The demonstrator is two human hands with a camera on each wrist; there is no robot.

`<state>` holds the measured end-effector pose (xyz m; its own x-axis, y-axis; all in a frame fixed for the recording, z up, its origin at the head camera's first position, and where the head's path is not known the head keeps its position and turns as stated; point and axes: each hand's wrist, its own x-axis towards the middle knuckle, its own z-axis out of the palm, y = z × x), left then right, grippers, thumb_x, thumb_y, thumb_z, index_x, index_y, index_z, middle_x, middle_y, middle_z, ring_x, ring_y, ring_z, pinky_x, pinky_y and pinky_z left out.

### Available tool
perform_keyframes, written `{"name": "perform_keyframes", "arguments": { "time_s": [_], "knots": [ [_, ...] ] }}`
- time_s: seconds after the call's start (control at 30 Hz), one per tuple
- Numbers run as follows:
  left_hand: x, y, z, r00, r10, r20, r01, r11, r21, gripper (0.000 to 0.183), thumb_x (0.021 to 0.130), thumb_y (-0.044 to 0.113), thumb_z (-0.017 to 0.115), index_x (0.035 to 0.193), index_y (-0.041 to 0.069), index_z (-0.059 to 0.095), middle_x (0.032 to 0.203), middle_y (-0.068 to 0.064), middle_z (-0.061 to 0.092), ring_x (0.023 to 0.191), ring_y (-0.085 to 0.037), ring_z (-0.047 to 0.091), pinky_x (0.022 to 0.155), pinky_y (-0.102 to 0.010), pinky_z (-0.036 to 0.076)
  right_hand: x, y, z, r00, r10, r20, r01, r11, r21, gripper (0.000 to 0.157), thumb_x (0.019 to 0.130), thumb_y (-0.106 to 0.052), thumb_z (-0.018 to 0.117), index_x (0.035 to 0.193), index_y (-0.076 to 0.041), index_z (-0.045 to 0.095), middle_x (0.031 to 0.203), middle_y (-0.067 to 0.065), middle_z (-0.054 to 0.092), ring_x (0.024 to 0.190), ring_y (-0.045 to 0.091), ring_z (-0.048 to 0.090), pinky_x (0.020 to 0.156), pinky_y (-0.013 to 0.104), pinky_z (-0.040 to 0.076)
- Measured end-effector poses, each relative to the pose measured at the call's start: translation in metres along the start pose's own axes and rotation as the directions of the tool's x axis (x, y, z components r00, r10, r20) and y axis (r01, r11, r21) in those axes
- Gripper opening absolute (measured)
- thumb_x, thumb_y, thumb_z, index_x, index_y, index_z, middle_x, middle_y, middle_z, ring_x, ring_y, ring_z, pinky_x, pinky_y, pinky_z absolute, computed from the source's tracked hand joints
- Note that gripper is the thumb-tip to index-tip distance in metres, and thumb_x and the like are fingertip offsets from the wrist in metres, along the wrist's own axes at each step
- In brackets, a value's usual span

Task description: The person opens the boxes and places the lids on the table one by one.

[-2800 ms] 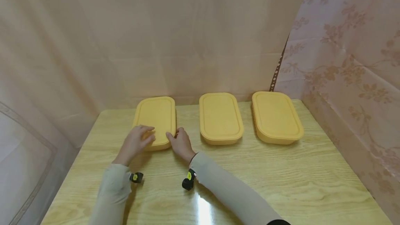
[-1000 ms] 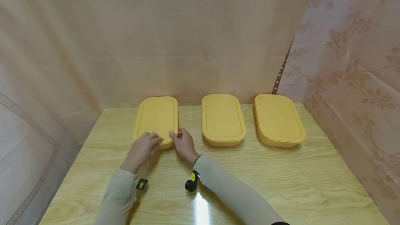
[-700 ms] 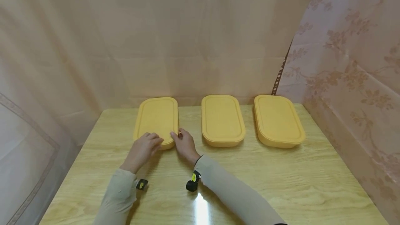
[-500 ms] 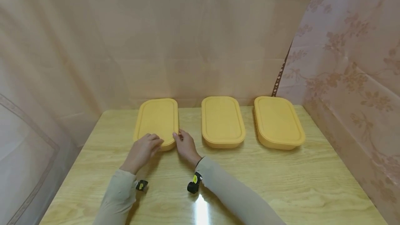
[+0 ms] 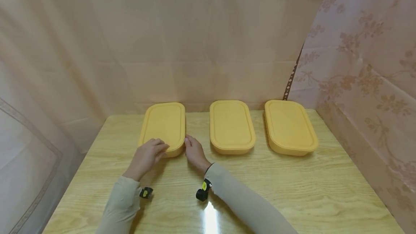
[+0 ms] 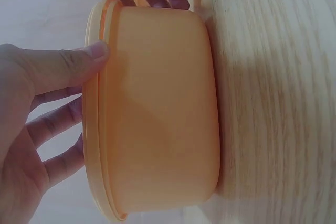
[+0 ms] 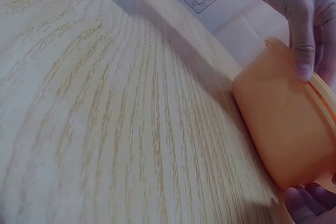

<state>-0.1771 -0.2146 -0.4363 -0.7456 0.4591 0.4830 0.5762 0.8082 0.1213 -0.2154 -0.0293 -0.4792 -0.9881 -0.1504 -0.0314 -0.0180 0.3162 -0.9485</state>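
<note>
Both hands are on the leftmost yellow plastic-looking box, a rounded rectangle sitting flat toward the back of a light wood-grain table, with its matching yellow lid on. Left hand is at the near edge: thumb's on the lid's rim, fingers reach over the top, a bit spread, so it's got a light pinch on that edge. Right hand is by the near right corner, fingers loosely bent and touching the side wall; honestly can't tell if it's gripping anything. A thin slot shows between lid and box near that corner. The middle yellow box and rightmost yellow box line up beside it, apart from each other. Plain beige cloth hangs behind, pinkish floral cloth off to the right.
</note>
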Motion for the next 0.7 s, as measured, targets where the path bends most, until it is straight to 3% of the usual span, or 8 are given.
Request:
{"name": "perform_keyframes", "arguments": {
  "time_s": [0.1,0.17,0.23,0.37,0.47,0.7],
  "knots": [
    [0.0007,-0.0006,-0.0011,1.000,0.001,-0.001,-0.001,1.000,-0.002,0.022,0.076,0.007,0.080,0.098,0.007,0.075,0.094,-0.003,0.071,0.084,-0.020,0.064,0.070,-0.035,0.055,-0.0003,0.0009,-0.0005,1.000,0.014,-0.007,-0.014,0.999,0.031,0.043,0.106,-0.023,0.037,0.141,-0.001,0.049,0.121,0.014,0.063,0.091,0.019,0.061,0.080,0.030,0.051],
    [0.0011,-0.0007,-0.0018,1.000,-0.002,-0.002,0.002,1.000,-0.005,0.022,0.077,0.007,0.080,0.099,0.007,0.075,0.095,-0.003,0.071,0.084,-0.021,0.064,0.070,-0.036,0.055,-0.0001,0.0016,-0.0006,1.000,0.021,-0.011,-0.021,0.998,0.051,0.042,0.106,-0.023,0.037,0.140,-0.002,0.049,0.119,0.014,0.063,0.089,0.017,0.060,0.074,0.026,0.050],
    [0.0016,-0.0006,-0.0025,1.000,-0.007,-0.006,0.007,1.000,-0.005,0.022,0.078,0.007,0.079,0.100,0.007,0.075,0.096,-0.004,0.070,0.085,-0.022,0.064,0.070,-0.037,0.055,-0.0004,0.0014,-0.0007,1.000,0.026,-0.013,-0.025,0.997,0.069,0.042,0.106,-0.023,0.038,0.140,-0.001,0.050,0.121,0.014,0.063,0.095,0.019,0.060,0.076,0.027,0.051],
    [0.0020,-0.0002,-0.0026,0.999,-0.011,-0.036,0.011,1.000,-0.008,0.023,0.080,0.007,0.078,0.102,0.006,0.073,0.096,-0.006,0.068,0.085,-0.023,0.062,0.069,-0.037,0.055,-0.0003,-0.0003,-0.0002,0.999,0.039,-0.022,-0.037,0.998,0.059,0.044,0.106,-0.028,0.039,0.139,-0.002,0.051,0.131,0.014,0.061,0.113,0.024,0.060,0.094,0.037,0.052],
    [0.0021,0.0005,-0.0015,0.998,-0.003,-0.070,0.002,1.000,-0.023,0.026,0.081,0.005,0.076,0.106,0.005,0.071,0.096,-0.008,0.066,0.087,-0.024,0.060,0.070,-0.037,0.054,0.0009,-0.0018,-0.0001,0.999,0.032,-0.038,-0.031,0.999,0.025,0.043,0.104,-0.029,0.043,0.136,-0.003,0.054,0.129,0.014,0.062,0.117,0.025,0.059,0.099,0.040,0.049],
    [0.0019,0.0022,0.0021,0.988,-0.001,-0.152,-0.010,0.997,-0.075,0.032,0.082,-0.001,0.074,0.114,0.003,0.070,0.098,-0.011,0.061,0.090,-0.026,0.057,0.074,-0.040,0.052,0.0020,-0.0049,-0.0018,0.999,0.020,-0.036,-0.020,1.000,0.007,0.039,0.100,-0.025,0.051,0.130,-0.002,0.059,0.108,0.014,0.068,0.101,0.023,0.063,0.086,0.034,0.053]
  ]
}}
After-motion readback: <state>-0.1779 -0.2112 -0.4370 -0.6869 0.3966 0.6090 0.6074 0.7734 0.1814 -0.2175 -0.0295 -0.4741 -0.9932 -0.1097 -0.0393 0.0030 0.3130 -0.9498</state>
